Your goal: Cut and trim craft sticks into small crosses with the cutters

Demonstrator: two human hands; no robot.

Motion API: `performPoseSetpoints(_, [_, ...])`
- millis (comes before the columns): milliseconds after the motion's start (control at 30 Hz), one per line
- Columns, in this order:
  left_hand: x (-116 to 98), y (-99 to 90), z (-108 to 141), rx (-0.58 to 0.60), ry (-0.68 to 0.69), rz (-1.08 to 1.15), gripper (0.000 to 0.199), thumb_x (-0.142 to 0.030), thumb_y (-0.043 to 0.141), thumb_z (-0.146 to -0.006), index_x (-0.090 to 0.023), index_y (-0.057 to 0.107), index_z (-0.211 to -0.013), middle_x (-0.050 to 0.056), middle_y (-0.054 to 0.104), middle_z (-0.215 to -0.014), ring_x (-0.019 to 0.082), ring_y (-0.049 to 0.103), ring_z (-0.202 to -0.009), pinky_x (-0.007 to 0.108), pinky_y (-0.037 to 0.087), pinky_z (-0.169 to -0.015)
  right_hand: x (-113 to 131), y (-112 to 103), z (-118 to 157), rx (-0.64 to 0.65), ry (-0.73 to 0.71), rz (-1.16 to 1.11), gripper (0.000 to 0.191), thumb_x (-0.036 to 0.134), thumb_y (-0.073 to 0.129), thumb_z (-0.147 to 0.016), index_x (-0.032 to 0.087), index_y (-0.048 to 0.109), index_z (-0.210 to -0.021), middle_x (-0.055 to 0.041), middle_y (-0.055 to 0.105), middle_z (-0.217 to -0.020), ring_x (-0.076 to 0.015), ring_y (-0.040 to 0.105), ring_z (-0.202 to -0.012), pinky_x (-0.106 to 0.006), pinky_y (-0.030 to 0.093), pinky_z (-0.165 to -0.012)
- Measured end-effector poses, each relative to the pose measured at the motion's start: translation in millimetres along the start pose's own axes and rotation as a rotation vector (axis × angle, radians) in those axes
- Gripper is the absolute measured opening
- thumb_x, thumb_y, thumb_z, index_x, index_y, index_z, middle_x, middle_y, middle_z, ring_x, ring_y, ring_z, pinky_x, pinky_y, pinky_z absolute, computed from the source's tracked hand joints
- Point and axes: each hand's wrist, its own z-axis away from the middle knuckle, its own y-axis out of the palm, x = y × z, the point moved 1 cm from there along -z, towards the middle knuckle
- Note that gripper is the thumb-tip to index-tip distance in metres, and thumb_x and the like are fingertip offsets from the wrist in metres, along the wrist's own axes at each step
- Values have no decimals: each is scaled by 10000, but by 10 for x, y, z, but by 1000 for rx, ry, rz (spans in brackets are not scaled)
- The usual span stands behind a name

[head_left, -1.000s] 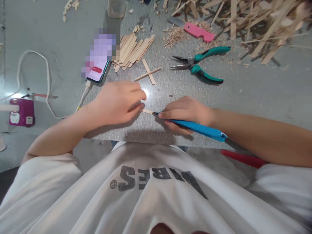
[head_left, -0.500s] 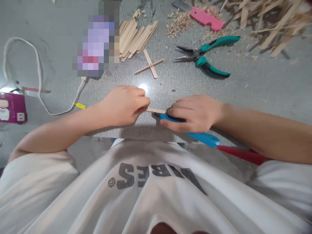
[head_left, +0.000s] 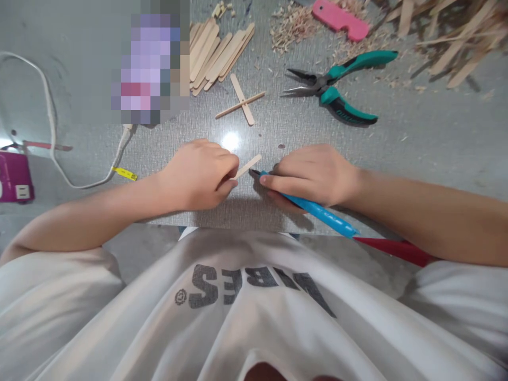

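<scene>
Close to the table's near edge, my left hand (head_left: pixel 206 174) is closed, pinching a thin wooden craft stick (head_left: pixel 249 166). The free end of the stick slants up and to the right from the fingertips. My right hand (head_left: pixel 311 174) is wrapped around a blue utility knife (head_left: pixel 323 216), whose dark tip points left, just under the stick. Whether tip and stick touch I cannot tell. Farther up the table, two craft sticks (head_left: pixel 243 100) lie crossed in an X.
A pile of craft sticks (head_left: pixel 216 55) lies behind the crossed pair. Teal-handled pliers (head_left: pixel 327 84) rest open at right, near a pink folding knife (head_left: pixel 341 20), wood shavings (head_left: pixel 291 29) and split wood strips (head_left: pixel 456 42). At left are a white cable (head_left: pixel 51 114) and a purple socket block (head_left: pixel 14 177).
The stick has swung from nearly level to slanting up and right, away from my right hand. My right hand has turned, so the knife shows narrower. The view has shifted slightly.
</scene>
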Motion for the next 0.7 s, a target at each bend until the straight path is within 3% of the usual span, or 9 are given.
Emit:
performPoseSetpoints(100, [71,23,-38,-21,80,72,238,-440,692,-1022,-223,703,-924,50,789,-930,244,727,-886,448,495,-941,-51,16,19,-14,-102,109,380,404,463,-1160,309,826,-1101,-2,667,-726,-183,527,-642,-362,287,-637])
performPoseSetpoints(167, [132,39,-56,-101,79,76,345,-557,750,-989,-221,731,-1068,89,792,-1081,286,730,-1012,479,498,-992,-91,30,41,-20,-137,104,356,410,490,-1147,299,828,-1169,-9,716,-770,-189,572,-670,-353,331,-650])
performPoseSetpoints(267, [187,70,-63,-166,64,24,668,-724,786,-937,-212,720,-1360,159,736,-1352,362,682,-1224,543,487,-1080,-114,37,49,42,-99,18,384,409,481,-1144,289,846,-1128,-15,729,-766,-196,593,-673,-358,373,-660])
performPoseSetpoints(333, [189,93,-59,-158,72,-10,759,-758,792,-913,-211,706,-1431,169,701,-1408,380,654,-1264,575,480,-1107,-106,28,33,122,-20,-75,435,428,465,-1150,296,850,-998,-14,712,-739,-195,597,-663,-359,402,-664])
performPoseSetpoints(400, [178,114,-56,-147,77,-29,764,-745,800,-900,-213,707,-1439,166,685,-1416,382,644,-1268,594,478,-1121,-89,9,13,178,27,-156,498,438,438,-1166,291,827,-891,-17,707,-732,-190,609,-673,-351,430,-682])
performPoseSetpoints(467, [171,137,-58,-146,74,-24,730,-720,785,-915,-226,706,-1447,154,679,-1415,377,643,-1273,606,474,-1138,-75,-11,1,172,-17,-202,527,411,406,-1185,275,807,-871,-22,718,-743,-178,615,-692,-340,437,-700])
performPoseSetpoints(600, [194,194,-74,-193,73,21,671,-752,731,-913,-281,737,-1391,112,683,-1369,386,661,-1266,639,479,-1124,-97,-3,19,53,-166,-229,492,341,389,-1213,247,797,-955,-16,744,-762,-157,605,-683,-328,431,-696])
performPoseSetpoints(700, [221,219,-81,-202,74,90,677,-788,709,-899,-311,745,-1378,93,683,-1352,400,672,-1289,654,477,-1117,-107,12,25,19,-159,-262,442,387,429,-1206,251,808,-1024,-14,770,-776,-168,621,-681,-333,443,-692])
